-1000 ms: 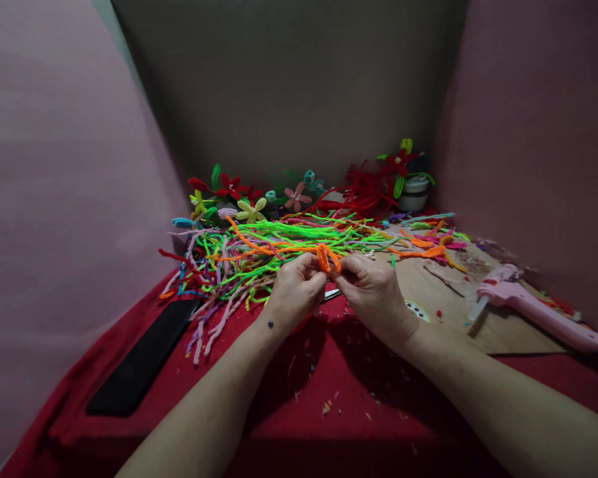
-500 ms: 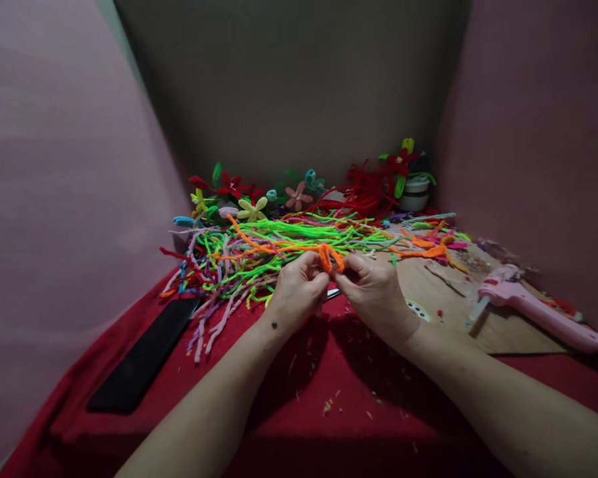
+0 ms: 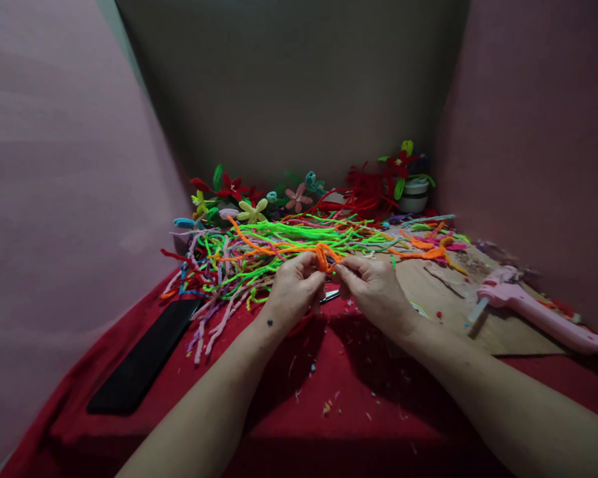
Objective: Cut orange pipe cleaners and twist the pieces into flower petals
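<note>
Between my two hands is a bent orange pipe cleaner [image 3: 321,256], its loops standing up above the fingertips. My left hand [image 3: 295,285] pinches it from the left side. My right hand [image 3: 376,289] has closed thumb and fingers on its right end. Just behind the hands lies a heap of pipe cleaners [image 3: 299,232], mostly bright green with pink, orange and lilac ones. Under the hands, a small metal tool [image 3: 329,296] shows partly on the red cloth [image 3: 329,378]; its kind is hidden.
A pink glue gun [image 3: 543,309] rests on a cardboard sheet [image 3: 458,318] at right. A flat black object [image 3: 144,358] lies at left. Pipe-cleaner flowers [image 3: 252,210] line the back, near a small white pot [image 3: 413,195]. Pink panels [image 3: 70,199] flank the table.
My hands have moved slightly apart and a little to the left, and the orange loop is drawn wider between them. More of the metal tool beneath now shows.
</note>
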Action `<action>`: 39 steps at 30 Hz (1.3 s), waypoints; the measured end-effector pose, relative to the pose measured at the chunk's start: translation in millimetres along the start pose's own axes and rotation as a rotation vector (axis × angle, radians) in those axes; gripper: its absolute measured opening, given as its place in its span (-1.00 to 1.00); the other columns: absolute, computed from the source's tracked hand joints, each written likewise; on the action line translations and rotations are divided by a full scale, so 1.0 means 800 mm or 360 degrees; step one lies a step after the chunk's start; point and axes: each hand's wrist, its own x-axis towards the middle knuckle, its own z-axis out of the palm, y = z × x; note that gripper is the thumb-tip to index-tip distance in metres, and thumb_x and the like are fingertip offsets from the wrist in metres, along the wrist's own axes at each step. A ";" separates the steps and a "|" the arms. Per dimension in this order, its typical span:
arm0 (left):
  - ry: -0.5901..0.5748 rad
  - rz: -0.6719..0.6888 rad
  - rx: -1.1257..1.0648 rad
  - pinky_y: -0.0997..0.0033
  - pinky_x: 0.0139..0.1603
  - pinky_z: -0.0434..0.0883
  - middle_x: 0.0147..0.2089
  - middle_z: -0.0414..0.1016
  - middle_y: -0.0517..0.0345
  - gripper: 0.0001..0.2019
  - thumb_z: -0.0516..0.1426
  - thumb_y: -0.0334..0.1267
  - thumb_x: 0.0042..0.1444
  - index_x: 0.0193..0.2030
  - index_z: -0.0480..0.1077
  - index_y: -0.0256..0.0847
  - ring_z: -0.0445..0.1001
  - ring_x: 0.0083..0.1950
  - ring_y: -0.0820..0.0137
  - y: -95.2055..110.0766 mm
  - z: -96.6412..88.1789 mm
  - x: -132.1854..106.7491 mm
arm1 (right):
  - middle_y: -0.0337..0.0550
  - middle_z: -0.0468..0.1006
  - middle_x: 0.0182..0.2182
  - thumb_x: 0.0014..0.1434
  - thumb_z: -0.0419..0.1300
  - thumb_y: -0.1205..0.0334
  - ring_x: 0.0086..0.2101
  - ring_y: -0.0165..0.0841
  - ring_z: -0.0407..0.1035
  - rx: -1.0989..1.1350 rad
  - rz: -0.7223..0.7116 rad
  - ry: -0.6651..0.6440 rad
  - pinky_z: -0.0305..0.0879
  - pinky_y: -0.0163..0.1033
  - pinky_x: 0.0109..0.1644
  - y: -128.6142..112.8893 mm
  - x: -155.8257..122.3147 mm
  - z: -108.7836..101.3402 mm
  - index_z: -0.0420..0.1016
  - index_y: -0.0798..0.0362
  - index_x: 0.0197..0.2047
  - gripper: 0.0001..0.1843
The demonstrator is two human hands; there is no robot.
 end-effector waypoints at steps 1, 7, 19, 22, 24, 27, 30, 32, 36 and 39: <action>-0.0024 -0.0005 -0.0032 0.64 -0.80 0.14 -0.66 0.27 0.36 -0.86 0.00 -0.41 -0.05 -0.31 0.30 -0.23 0.22 -0.77 0.59 0.000 0.001 0.000 | -0.27 0.32 -0.69 0.11 0.02 0.28 -0.60 -0.46 0.17 0.0033 0.0022 -0.0016 0.06 -0.33 -0.46 0.001 0.000 0.001 0.36 0.09 -0.62 -0.70; -0.0143 -0.0043 -0.0164 0.66 -0.80 0.15 -0.59 0.32 0.31 -0.85 0.02 -0.35 0.00 -0.25 0.30 -0.25 0.32 -0.74 0.55 0.002 0.001 -0.002 | -0.31 0.31 -0.70 0.07 0.03 0.26 -0.61 -0.47 0.15 0.0167 0.0166 -0.0285 0.04 -0.34 -0.47 0.010 0.003 0.004 0.43 0.09 -0.59 -0.73; -0.0218 -0.0180 -0.0097 0.62 -0.82 0.20 -0.61 0.39 0.23 -0.93 -0.03 -0.31 0.06 -0.34 0.21 -0.27 0.34 -0.74 0.50 0.007 0.000 -0.002 | -0.25 0.45 -0.49 0.00 0.18 0.14 -0.48 -0.46 0.31 0.1120 0.0346 -0.0228 0.24 -0.31 -0.35 0.009 0.011 0.002 0.44 0.09 -0.38 -0.82; -0.0257 -0.0347 -0.0040 0.64 -0.84 0.16 -0.66 0.38 0.23 -0.92 -0.04 -0.29 0.08 -0.33 0.19 -0.25 0.36 -0.74 0.46 0.002 -0.003 0.000 | -0.28 0.41 -0.57 -0.02 0.21 0.13 -0.55 -0.48 0.28 0.1305 0.0482 -0.0256 0.23 -0.31 -0.38 0.015 0.010 0.006 0.39 0.10 -0.47 -0.81; -0.0284 -0.0419 -0.0017 0.64 -0.83 0.16 -0.66 0.38 0.21 -0.92 -0.04 -0.28 0.08 -0.34 0.19 -0.24 0.41 -0.70 0.41 -0.002 -0.007 0.002 | -0.29 0.40 -0.57 -0.03 0.22 0.14 -0.55 -0.49 0.28 0.1357 0.0542 -0.0244 0.23 -0.32 -0.39 0.017 0.009 0.010 0.37 0.11 -0.48 -0.80; -0.0292 -0.0474 0.0019 0.65 -0.83 0.14 -0.66 0.39 0.18 -0.93 -0.03 -0.29 0.06 -0.36 0.18 -0.23 0.44 -0.67 0.36 -0.005 -0.011 0.004 | -0.29 0.40 -0.56 0.00 0.19 0.14 -0.54 -0.48 0.28 0.1376 0.0532 -0.0259 0.23 -0.32 -0.40 0.016 0.006 0.016 0.35 0.10 -0.46 -0.81; -0.0332 -0.0499 -0.0021 0.65 -0.82 0.12 -0.66 0.41 0.14 -0.91 -0.01 -0.26 0.05 -0.36 0.18 -0.24 0.44 -0.66 0.35 -0.007 -0.016 0.005 | -0.27 0.42 -0.53 0.05 0.14 0.14 -0.53 -0.45 0.31 0.1427 0.0486 -0.0324 0.26 -0.29 -0.39 0.016 0.003 0.019 0.33 0.10 -0.43 -0.81; -0.0400 -0.0486 -0.0052 0.64 -0.82 0.11 -0.64 0.43 0.11 -0.85 0.01 -0.20 0.06 -0.35 0.19 -0.25 0.42 -0.68 0.38 -0.008 -0.018 0.005 | -0.26 0.43 -0.52 0.05 0.14 0.12 -0.52 -0.45 0.32 0.1458 0.0492 -0.0351 0.28 -0.28 -0.39 0.015 0.002 0.020 0.32 0.09 -0.42 -0.81; -0.0420 -0.0484 0.0050 0.64 -0.83 0.09 -0.68 0.42 0.15 -0.79 0.03 -0.11 0.07 -0.36 0.18 -0.24 0.28 -0.81 0.48 -0.012 -0.018 0.006 | -0.28 0.42 -0.55 0.01 0.17 0.11 -0.57 -0.46 0.30 0.1472 0.0574 -0.0303 0.29 -0.28 -0.43 0.012 0.002 0.019 0.29 0.08 -0.44 -0.79; -0.0322 -0.0453 0.0212 0.66 -0.84 0.04 -0.74 0.34 0.23 -0.77 0.04 -0.09 0.06 -0.40 0.16 -0.21 0.30 -0.81 0.45 -0.012 -0.016 0.007 | -0.32 0.39 -0.59 -0.02 0.19 0.13 -0.60 -0.48 0.29 0.1452 0.0605 -0.0251 0.30 -0.29 -0.44 0.009 0.003 0.019 0.27 0.08 -0.47 -0.79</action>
